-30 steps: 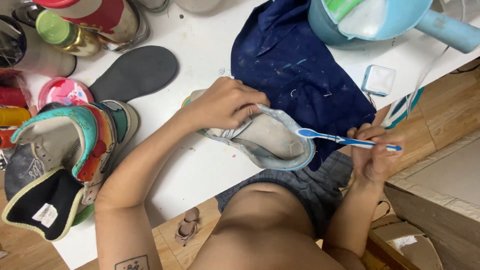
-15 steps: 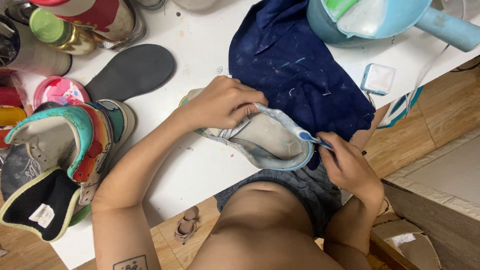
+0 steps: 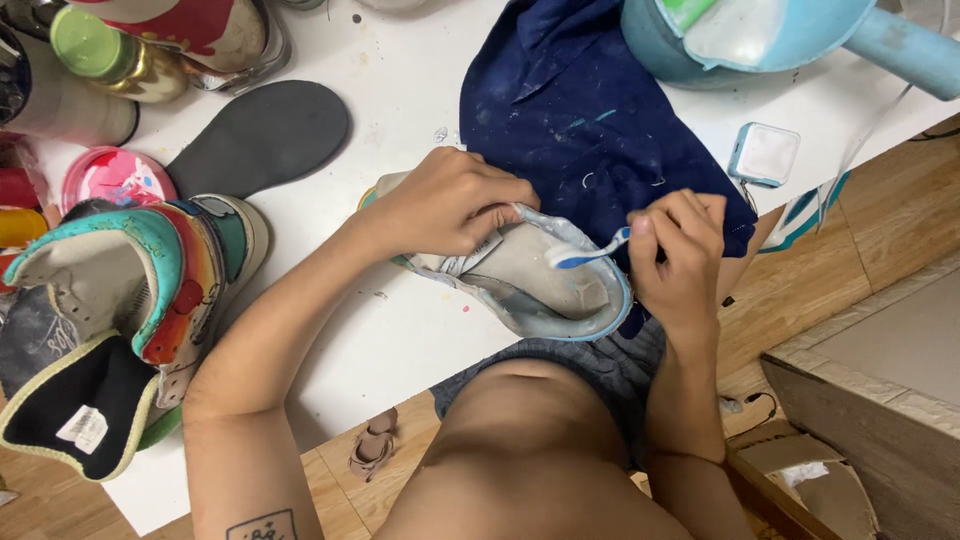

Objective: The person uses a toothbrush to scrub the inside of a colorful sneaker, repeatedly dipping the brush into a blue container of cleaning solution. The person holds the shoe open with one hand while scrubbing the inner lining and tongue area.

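The left hand (image 3: 450,205) pinned the grubby sneaker (image 3: 530,280) sole-up (steadying it) beside the navy cloth (image 3: 590,130), while right hand (image 3: 680,255) fingers pinched a toothbrush (image 3: 585,252) against its sole.

Head camera looks steeply down (close) onto the white table (image 3: 400,120).

- Left hand (image 3: 450,205) reaches in from the lower left, forearm stretched out, fingers curled tight in a clamp.
- Right hand (image 3: 680,255) is raised, wrist bent, fingers pinched closed, thumb pointing leftward.
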